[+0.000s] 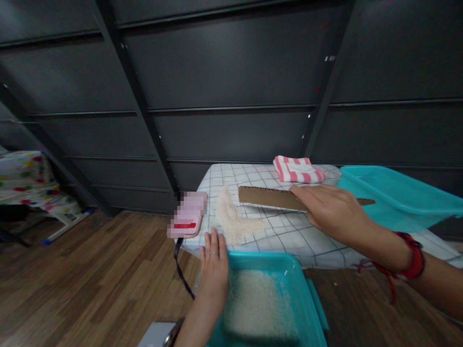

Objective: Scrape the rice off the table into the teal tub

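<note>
A strip of brown cardboard [269, 196] is gripped in my right hand [333, 207], its far end pointing left over the checked tablecloth. Just left of that end lies a spread of pale rice [231, 217] on the cloth. My left hand [214, 255] rests with fingers stretched out at the table's front edge, beside the rice and near the rim of a turquoise tub. That turquoise tub [282, 260] sits below the table edge, with a layer of rice [256, 303] in it.
A folded pink-and-white striped cloth [298, 169] lies at the back of the table [217, 173]. Another turquoise tub [390, 190] stands at the right. On the left corner is a pink phone [190, 214] with a dark strap. Behind rises a dark panelled wall [231, 82].
</note>
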Motion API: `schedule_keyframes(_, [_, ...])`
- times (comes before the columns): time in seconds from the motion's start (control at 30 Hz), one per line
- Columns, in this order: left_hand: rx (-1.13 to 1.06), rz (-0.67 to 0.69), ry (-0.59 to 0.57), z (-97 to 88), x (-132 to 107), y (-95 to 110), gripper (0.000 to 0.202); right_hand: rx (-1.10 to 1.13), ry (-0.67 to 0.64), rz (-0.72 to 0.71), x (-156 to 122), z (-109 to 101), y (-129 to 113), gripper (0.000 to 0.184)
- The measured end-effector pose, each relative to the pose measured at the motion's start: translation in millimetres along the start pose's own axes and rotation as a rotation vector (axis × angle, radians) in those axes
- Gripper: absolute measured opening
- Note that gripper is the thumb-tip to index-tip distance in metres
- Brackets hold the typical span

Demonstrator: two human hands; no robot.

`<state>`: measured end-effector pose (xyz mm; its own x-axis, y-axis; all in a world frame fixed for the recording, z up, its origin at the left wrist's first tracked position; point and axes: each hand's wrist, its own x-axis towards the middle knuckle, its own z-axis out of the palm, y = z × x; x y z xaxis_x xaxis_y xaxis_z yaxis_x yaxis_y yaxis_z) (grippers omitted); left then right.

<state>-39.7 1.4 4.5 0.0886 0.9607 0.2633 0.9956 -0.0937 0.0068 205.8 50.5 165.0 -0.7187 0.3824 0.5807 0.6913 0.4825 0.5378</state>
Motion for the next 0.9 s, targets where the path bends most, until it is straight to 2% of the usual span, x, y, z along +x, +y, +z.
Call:
schedule_keyframes(0.2, [-0.049, -0.028, -0.023, -6.8, 2, 4, 0.076, 0.025, -0.302, 0.183, 40, 46, 9, 0.033])
schedule_keyframes(0.37, [-0.056, -0.042, -0.025, -8.8, 3, 6, 0.076, 0.086, -0.340, 0.142, 57, 73, 7, 0.028])
schedule_keyframes(0.47, [-0.084, -0.033, -0.006, -4.9, 2, 5, 0.083, 0.113, -0.352, 0.107, 49, 72, 6, 0.031])
schedule_keyframes(0.57, [-0.104, -0.025, 0.001, -5.1, 1, 4, 0.089, 0.132, -0.350, 0.072, 33, 59, 9, 0.037])
schedule_keyframes(0.7, [-0.081, -0.044, -0.039, -9.3, 1, 4, 0.081, 0.140, -0.247, 0.029, 19, 41, 17, 0.042])
schedule_keyframes(0.8, [-0.074, -0.024, -0.024, -5.6, 1, 3, 0.081, 0.107, -0.215, 0.069, 27, 41, 19, 0.039])
schedule_keyframes(0.9, [-0.055, -0.045, -0.009, 1.8, 1, 5, 0.081, 0.088, -0.298, 0.130, 45, 52, 14, 0.033])
